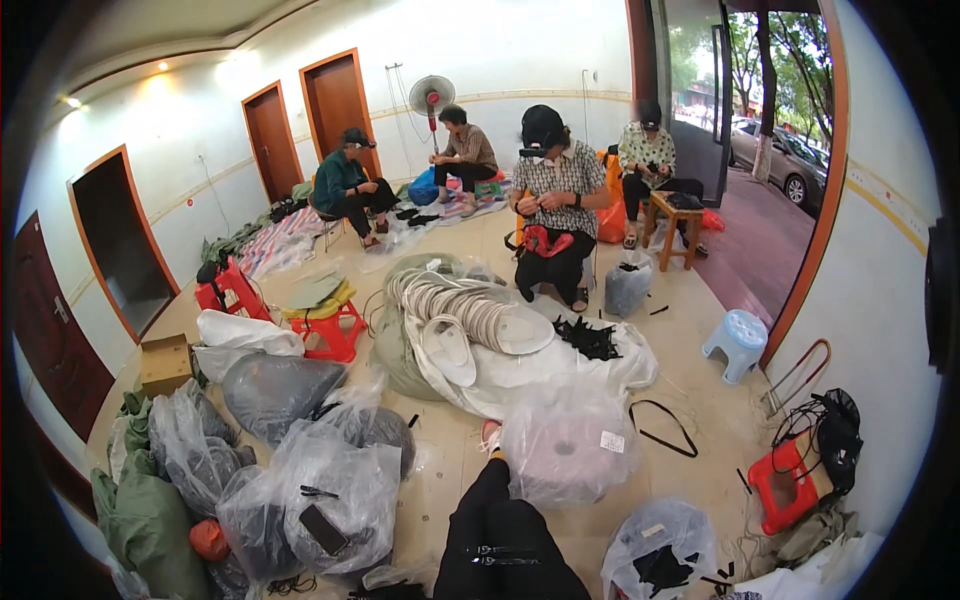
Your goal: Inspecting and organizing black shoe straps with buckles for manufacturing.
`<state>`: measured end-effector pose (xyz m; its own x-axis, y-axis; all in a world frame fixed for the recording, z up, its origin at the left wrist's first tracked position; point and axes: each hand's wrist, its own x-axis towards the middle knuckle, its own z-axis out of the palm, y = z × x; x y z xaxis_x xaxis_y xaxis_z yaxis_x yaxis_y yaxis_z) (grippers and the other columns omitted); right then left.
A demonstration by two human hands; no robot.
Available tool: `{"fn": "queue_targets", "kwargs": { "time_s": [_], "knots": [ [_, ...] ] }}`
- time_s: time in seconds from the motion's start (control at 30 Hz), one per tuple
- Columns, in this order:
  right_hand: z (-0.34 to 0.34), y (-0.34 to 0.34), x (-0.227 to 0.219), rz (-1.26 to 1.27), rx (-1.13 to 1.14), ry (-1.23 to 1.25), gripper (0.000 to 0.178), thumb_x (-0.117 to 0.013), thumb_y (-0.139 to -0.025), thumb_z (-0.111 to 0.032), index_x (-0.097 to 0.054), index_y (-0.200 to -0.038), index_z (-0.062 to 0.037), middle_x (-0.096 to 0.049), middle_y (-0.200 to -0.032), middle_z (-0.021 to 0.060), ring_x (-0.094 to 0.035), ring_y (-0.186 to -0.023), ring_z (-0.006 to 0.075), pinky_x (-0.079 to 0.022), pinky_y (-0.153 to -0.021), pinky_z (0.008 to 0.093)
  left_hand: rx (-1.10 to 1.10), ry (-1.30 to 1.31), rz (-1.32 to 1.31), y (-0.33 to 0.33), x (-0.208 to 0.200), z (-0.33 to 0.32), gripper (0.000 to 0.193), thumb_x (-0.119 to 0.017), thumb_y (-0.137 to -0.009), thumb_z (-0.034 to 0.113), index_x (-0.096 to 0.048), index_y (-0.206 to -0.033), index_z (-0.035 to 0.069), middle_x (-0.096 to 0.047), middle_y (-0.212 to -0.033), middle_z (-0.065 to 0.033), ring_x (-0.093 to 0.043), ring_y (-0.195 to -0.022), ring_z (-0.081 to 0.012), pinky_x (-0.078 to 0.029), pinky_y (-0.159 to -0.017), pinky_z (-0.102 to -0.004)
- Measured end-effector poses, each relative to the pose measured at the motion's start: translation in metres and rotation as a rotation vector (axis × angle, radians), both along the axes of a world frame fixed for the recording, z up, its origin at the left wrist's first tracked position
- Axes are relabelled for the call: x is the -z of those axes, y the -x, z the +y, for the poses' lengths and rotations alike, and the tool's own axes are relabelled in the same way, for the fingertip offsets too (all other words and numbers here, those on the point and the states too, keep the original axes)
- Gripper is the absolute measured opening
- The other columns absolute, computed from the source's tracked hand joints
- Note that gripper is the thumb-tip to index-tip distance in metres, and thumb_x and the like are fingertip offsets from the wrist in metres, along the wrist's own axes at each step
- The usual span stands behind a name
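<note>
Neither my left hand nor my right hand shows in the head view. On my lap, across black trousers, lie a couple of small black strap-like pieces with shiny parts. In front of my knees stands a clear plastic bag around a round pinkish bundle with a white label. To the right of my legs sits an open plastic bag with black pieces inside. Left of my legs, a dark phone rests on a clear bag of grey goods, and a small black piece lies near it.
Ahead, a long row of pale oval pieces lies on a white sheet beside a black heap. Several seated people work beyond. Stools stand around: light blue, red, wooden. A black strap loop lies on the floor.
</note>
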<state>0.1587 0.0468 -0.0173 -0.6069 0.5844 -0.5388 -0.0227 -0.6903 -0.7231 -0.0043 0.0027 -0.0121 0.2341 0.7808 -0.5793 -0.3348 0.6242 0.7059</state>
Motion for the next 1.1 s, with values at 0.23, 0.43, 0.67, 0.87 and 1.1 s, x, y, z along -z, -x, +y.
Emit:
{"fn": "queue_targets", "kwargs": {
  "time_s": [0.23, 0.43, 0.67, 0.87, 1.1],
  "knots": [
    [-0.004, 0.001, 0.0, 0.018, -0.006, 0.006, 0.024, -0.052, -0.088, -0.025, -0.059, -0.079, -0.0036, -0.049, -0.062, -0.0018, -0.043, -0.056, 0.0065, -0.035, -0.05, 0.0208, -0.011, 0.004, 0.016, -0.001, -0.001, -0.005, 0.014, -0.061, -0.08, 0.009, -0.059, -0.091, 0.001, -0.06, -0.078, -0.0047, -0.053, -0.066, -0.0107, -0.044, -0.061, -0.0243],
    [-0.01, -0.002, -0.001, 0.018, -0.009, 0.013, 0.024, -0.052, -0.088, -0.025, -0.059, -0.079, -0.0036, -0.05, -0.062, -0.0018, -0.043, -0.056, 0.0065, -0.035, -0.05, 0.0207, -0.017, 0.004, 0.035, -0.003, 0.001, -0.008, 0.014, -0.061, -0.08, 0.01, -0.059, -0.09, 0.001, -0.06, -0.078, -0.0047, -0.053, -0.066, -0.0107, -0.044, -0.06, -0.0243],
    [-0.024, 0.0, 0.008, 0.09, 0.046, 0.08, 0.023, -0.051, -0.088, -0.026, -0.06, -0.087, -0.0047, -0.051, -0.064, -0.0012, -0.043, -0.056, 0.0056, -0.034, -0.049, 0.0182, -0.067, 0.005, 0.064, -0.004, 0.002, -0.017, 0.014, -0.061, -0.08, 0.01, -0.059, -0.09, 0.001, -0.06, -0.078, -0.0046, -0.053, -0.066, -0.0107, -0.044, -0.06, -0.0244],
    [-0.026, -0.008, 0.019, 0.11, -0.029, 0.064, 0.025, -0.05, -0.089, -0.029, -0.06, -0.096, -0.007, -0.053, -0.067, -0.0019, -0.044, -0.057, 0.0045, -0.034, -0.049, 0.0174, 0.013, 0.007, 0.195, -0.006, 0.003, -0.017, 0.016, -0.063, -0.079, 0.014, -0.059, -0.088, 0.002, -0.059, -0.073, -0.0038, -0.053, -0.063, -0.0101, -0.044, -0.058, -0.0248],
    [-0.019, 0.003, 0.03, -0.556, -0.043, -1.415, 0.022, -0.046, -0.086, -0.025, -0.058, -0.085, -0.0062, -0.049, -0.071, 0.0117, -0.048, -0.07, 0.0294, -0.04, -0.065, 0.0361, 0.062, -0.286, 0.494, 0.001, 0.015, -0.013, 0.022, -0.064, -0.075, 0.015, -0.06, -0.093, 0.003, -0.062, -0.077, -0.0053, -0.057, -0.07, -0.0105, -0.045, -0.066, -0.0248]
  ]
}}
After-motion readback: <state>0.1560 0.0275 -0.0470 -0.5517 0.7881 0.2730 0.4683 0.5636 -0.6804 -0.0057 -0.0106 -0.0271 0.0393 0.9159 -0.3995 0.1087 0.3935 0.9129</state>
